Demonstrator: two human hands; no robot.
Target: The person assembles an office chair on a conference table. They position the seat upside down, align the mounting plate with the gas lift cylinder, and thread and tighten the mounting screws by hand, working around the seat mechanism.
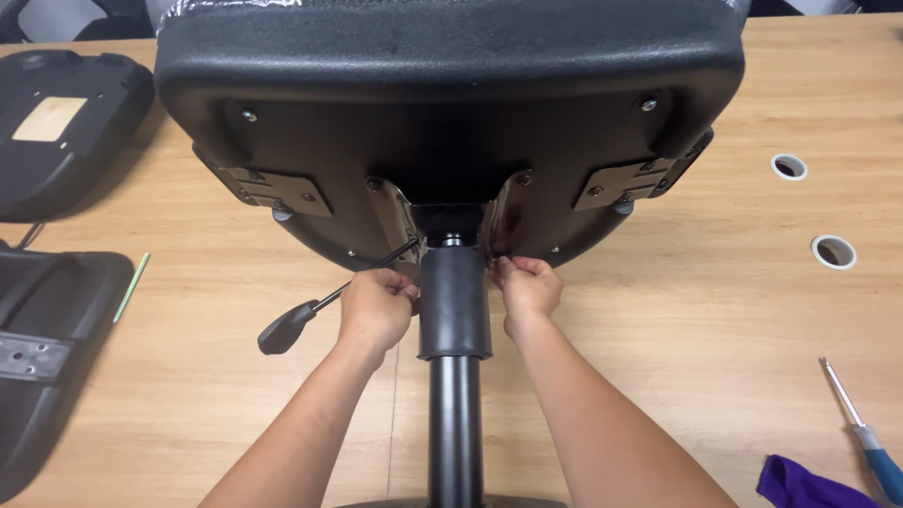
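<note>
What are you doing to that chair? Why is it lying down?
A person has a black office chair seat tipped on its side on a wooden table, its underside facing them. Both hands are at the metal plate where the black post meets the seat: the left hand beside the lever, the right hand on the other side. A screwdriver and purple cloth lie at the right.

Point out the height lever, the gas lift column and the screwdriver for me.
height lever [288, 325], head view, on its black paddle handle.
gas lift column [454, 301], head view, on the wide black upper sleeve.
screwdriver [882, 466], head view, on its blue handle.
</note>
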